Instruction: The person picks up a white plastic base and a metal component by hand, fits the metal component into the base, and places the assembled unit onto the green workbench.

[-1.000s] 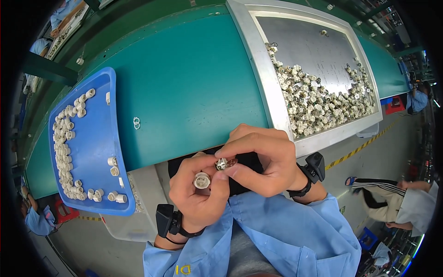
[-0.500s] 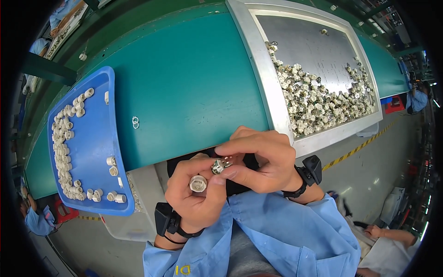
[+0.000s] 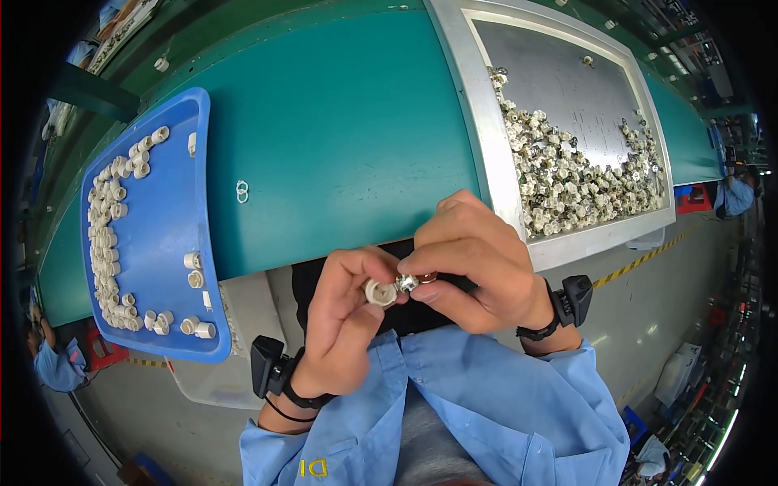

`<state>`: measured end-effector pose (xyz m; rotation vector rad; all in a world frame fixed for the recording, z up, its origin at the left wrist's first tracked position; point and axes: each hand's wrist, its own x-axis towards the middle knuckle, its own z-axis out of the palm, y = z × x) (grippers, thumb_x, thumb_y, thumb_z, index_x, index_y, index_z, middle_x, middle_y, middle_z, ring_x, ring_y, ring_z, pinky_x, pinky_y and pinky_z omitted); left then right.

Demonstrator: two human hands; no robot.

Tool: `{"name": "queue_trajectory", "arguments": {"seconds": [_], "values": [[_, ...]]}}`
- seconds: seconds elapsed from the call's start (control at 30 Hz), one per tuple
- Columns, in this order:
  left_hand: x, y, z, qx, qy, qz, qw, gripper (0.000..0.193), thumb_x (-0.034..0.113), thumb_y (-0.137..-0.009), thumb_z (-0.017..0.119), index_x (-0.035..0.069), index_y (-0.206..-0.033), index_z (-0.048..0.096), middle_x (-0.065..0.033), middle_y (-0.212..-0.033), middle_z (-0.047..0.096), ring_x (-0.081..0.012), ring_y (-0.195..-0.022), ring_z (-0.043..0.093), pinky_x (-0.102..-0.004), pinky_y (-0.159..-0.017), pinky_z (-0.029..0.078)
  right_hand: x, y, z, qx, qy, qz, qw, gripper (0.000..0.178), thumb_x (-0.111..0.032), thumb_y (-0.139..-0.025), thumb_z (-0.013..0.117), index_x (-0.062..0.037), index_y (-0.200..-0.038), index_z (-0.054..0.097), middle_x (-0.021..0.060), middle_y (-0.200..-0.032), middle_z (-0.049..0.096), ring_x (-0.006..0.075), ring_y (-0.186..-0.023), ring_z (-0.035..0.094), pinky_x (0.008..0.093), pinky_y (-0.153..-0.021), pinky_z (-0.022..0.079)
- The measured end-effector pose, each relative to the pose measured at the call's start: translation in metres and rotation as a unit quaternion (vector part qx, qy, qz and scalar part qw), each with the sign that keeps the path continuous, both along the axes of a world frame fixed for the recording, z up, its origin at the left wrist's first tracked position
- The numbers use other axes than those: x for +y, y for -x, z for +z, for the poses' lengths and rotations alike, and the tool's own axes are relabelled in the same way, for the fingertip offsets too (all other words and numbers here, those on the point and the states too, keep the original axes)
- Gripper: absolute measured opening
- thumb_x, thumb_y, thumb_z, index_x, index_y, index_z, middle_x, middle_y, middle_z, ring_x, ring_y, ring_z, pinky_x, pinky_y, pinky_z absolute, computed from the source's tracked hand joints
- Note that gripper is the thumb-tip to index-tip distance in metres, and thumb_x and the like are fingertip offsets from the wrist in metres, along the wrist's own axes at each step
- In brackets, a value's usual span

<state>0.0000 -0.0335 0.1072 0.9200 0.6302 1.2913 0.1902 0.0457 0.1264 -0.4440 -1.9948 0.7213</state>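
Open counter (image 3: 340,146) is flanked by two trays (image 3: 154,227). Near its edge, a white cap (image 3: 380,293) is gripped by the left hand (image 3: 344,320), a metal part (image 3: 407,283) by the right hand (image 3: 482,271).

Left hand (image 3: 344,324) and right hand (image 3: 490,275) nearly meeting, fingers (image 3: 446,257) curled in pinches, forearms (image 3: 284,416) slanting inward

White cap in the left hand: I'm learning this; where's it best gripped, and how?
Probably by its outer wall, from the left, pinched between thumb and fingers: the white cap is round, with its hollow end facing the camera, and the metal part in the right hand sits to its right.
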Motion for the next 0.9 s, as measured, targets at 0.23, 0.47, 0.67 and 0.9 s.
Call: {"name": "queue_trajectory", "arguments": {"seconds": [0.23, 0.47, 0.67, 0.9], "values": [[0.000, 0.013, 0.001, 0.083, -0.048, -0.083, 0.992, 0.041, 0.001, -0.101, 0.046, -0.004, -0.140, 0.035, -0.0119, -0.114, 0.056, -0.0149, -0.090, 0.051, -0.0284, -0.081, 0.044, -0.001, -0.001, 0.002, -0.033, -0.052, 0.004, 0.998, 0.027, -0.013, -0.080, 0.081, -0.0019, -0.101, 0.069, 0.0094, -0.085, 0.067, 0.0209, -0.063, 0.059, 0.0363, -0.065, 0.043], [-0.007, 0.004, 0.000, 0.047, -0.051, -0.039, 0.997, 0.035, 0.001, -0.101, 0.049, -0.004, -0.134, 0.038, -0.0173, -0.120, 0.057, -0.0168, -0.099, 0.055, -0.0310, -0.089, 0.046, -0.007, 0.000, 0.001, -0.021, -0.033, -0.003, 0.999, 0.026, -0.014, -0.079, 0.083, -0.0022, -0.098, 0.070, 0.0091, -0.084, 0.067, 0.0200, -0.061, 0.059, 0.0340, -0.064, 0.043], [-0.008, 0.006, -0.008, 0.073, -0.106, -0.034, 0.991, 0.031, 0.001, -0.101, 0.049, -0.004, -0.130, 0.038, -0.0204, -0.119, 0.057, -0.0176, -0.099, 0.056, -0.0324, -0.089, 0.047, -0.012, 0.001, -0.001, -0.014, -0.020, 0.002, 1.000, 0.026, -0.013, -0.078, 0.084, -0.0016, -0.098, 0.073, 0.0095, -0.084, 0.068, 0.0190, -0.061, 0.059, 0.0335, -0.063, 0.042], [-0.017, -0.004, -0.010, 0.138, -0.141, 0.044, 0.979, 0.033, 0.001, -0.100, 0.054, -0.004, -0.130, 0.040, -0.0232, -0.118, 0.058, -0.0176, -0.094, 0.058, -0.0304, -0.085, 0.049, -0.023, 0.001, -0.008, 0.027, 0.040, 0.002, 0.999, 0.027, -0.011, -0.077, 0.085, 0.0002, -0.098, 0.073, 0.0100, -0.083, 0.068, 0.0189, -0.063, 0.058, 0.0335, -0.062, 0.043]]}}
